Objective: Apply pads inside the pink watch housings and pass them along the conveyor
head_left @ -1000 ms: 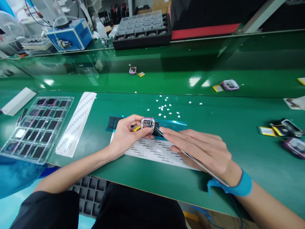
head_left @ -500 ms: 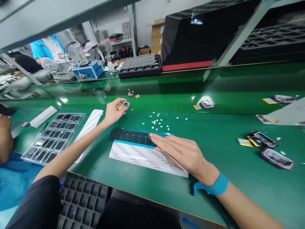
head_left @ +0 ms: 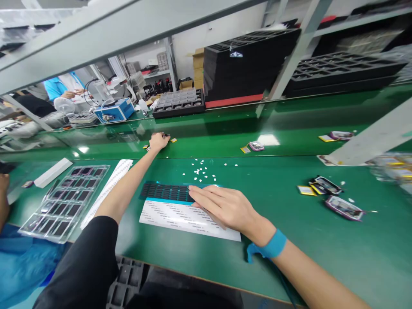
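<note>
My left hand (head_left: 158, 140) reaches out to the far strip of the green bench, fingers curled down by a small device partly hidden behind it; whether it grips one is unclear. Beside its fingertips lies a small yellow battery (head_left: 174, 140). My right hand (head_left: 225, 205), a blue band round its wrist, is closed on thin metal tweezers (head_left: 206, 210), mostly covered by the hand. The tweezers' tip rests over a strip of black stickers (head_left: 165, 192). That strip runs along the top of a white printed sheet (head_left: 180, 219). Small white scraps (head_left: 199, 170) lie behind it.
At left are a clear tray of dark screens (head_left: 69, 195), a white strip (head_left: 107, 191) and another person's arm (head_left: 4, 197). Opened devices (head_left: 344, 207) with batteries lie at right, near a slanted white post (head_left: 373, 128). Black trays (head_left: 241, 68) stand behind; a metal beam crosses above.
My left hand has moved farther out, from above the bench with a small device in its fingers to the far strip. My right hand still holds the tweezers over the stickers. The view has shifted.
</note>
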Demonstrator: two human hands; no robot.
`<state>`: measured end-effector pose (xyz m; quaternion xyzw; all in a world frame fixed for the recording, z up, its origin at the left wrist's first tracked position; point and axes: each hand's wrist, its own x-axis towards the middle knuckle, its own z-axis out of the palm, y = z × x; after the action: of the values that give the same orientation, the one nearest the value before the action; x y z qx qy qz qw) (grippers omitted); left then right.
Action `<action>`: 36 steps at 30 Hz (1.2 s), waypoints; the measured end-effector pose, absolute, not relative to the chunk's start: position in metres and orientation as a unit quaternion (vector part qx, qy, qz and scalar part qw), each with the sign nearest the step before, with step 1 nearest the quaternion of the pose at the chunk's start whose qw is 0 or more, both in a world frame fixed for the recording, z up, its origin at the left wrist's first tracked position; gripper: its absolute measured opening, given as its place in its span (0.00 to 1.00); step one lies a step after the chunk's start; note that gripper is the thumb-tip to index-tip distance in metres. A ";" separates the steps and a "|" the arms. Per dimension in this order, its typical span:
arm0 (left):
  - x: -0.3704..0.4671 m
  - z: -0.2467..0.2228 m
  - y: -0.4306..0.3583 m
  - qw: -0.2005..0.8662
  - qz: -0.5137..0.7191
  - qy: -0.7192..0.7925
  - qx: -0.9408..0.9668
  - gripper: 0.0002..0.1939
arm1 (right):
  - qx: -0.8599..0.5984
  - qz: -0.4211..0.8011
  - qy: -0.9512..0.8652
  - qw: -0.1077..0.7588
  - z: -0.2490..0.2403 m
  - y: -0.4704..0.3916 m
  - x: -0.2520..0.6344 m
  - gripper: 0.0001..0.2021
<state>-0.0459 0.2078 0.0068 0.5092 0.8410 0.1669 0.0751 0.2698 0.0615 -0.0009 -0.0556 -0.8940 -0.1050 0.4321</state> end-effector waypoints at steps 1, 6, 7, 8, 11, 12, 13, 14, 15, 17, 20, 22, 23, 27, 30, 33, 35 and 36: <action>-0.042 0.008 0.210 0.089 0.184 0.841 0.501 0.18 | -0.055 -0.104 -0.894 0.432 -0.001 0.062 0.270 0.09; -0.021 0.024 0.198 0.206 0.296 0.790 0.497 0.10 | -0.040 -0.075 -0.896 0.435 -0.001 0.059 0.269 0.11; -0.014 0.027 0.191 0.237 0.320 0.770 0.499 0.08 | -0.047 -0.034 -0.898 0.437 -0.001 0.058 0.269 0.12; -0.007 0.030 0.181 0.270 0.345 0.748 0.499 0.07 | -0.063 0.030 -0.897 0.437 0.000 0.057 0.269 0.13; 0.018 0.037 0.135 0.358 0.411 0.677 0.495 0.08 | -0.150 0.281 -0.847 0.425 0.003 0.058 0.269 0.19; 0.026 0.038 0.115 0.380 0.427 0.657 0.492 0.05 | -0.182 0.346 -0.818 0.421 0.003 0.059 0.268 0.21; 0.034 0.039 0.093 0.410 0.448 0.628 0.486 0.03 | -0.209 0.393 -0.791 0.419 0.004 0.060 0.268 0.21; 0.041 0.039 0.072 0.470 0.493 0.571 0.459 0.04 | -0.232 0.423 -0.768 0.421 0.004 0.061 0.267 0.20; 0.047 0.040 0.052 0.514 0.519 0.525 0.436 0.08 | -0.247 0.438 -0.753 0.425 0.004 0.061 0.267 0.19; 0.057 0.038 0.017 0.562 0.519 0.485 0.424 0.14 | -0.266 0.438 -0.744 0.430 0.004 0.058 0.266 0.17; 0.065 0.030 -0.012 0.610 0.492 0.454 0.425 0.20 | -0.278 0.391 -0.770 0.420 0.005 0.050 0.265 0.12; 0.066 0.019 -0.018 0.627 0.467 0.448 0.433 0.20 | -0.274 0.352 -0.793 0.415 0.005 0.045 0.265 0.08; 0.066 0.013 -0.019 0.632 0.458 0.447 0.437 0.20 | -0.270 0.332 -0.803 0.415 0.004 0.043 0.264 0.06; 0.067 -0.005 -0.018 0.636 0.465 0.442 0.430 0.17 | -0.263 0.260 -0.839 0.400 -0.002 0.042 0.263 0.05; 0.068 -0.007 -0.020 0.624 0.483 0.435 0.434 0.17 | -0.243 0.227 -0.859 0.390 -0.007 0.043 0.262 0.03; 0.069 -0.007 -0.023 0.620 0.493 0.429 0.433 0.14 | -0.229 0.191 -0.866 0.402 -0.009 0.042 0.262 0.02; 0.070 -0.008 -0.024 0.613 0.504 0.430 0.430 0.12 | -0.237 0.181 -0.866 0.402 -0.010 0.040 0.261 0.04; 0.071 -0.008 -0.026 0.607 0.507 0.433 0.432 0.12 | -0.245 0.181 -0.865 0.399 -0.009 0.039 0.262 0.05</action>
<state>0.0709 -0.0255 -0.0081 0.4317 0.4333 0.5075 0.6070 0.2617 0.0386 -0.0094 -0.2453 -0.8649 0.1812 0.3986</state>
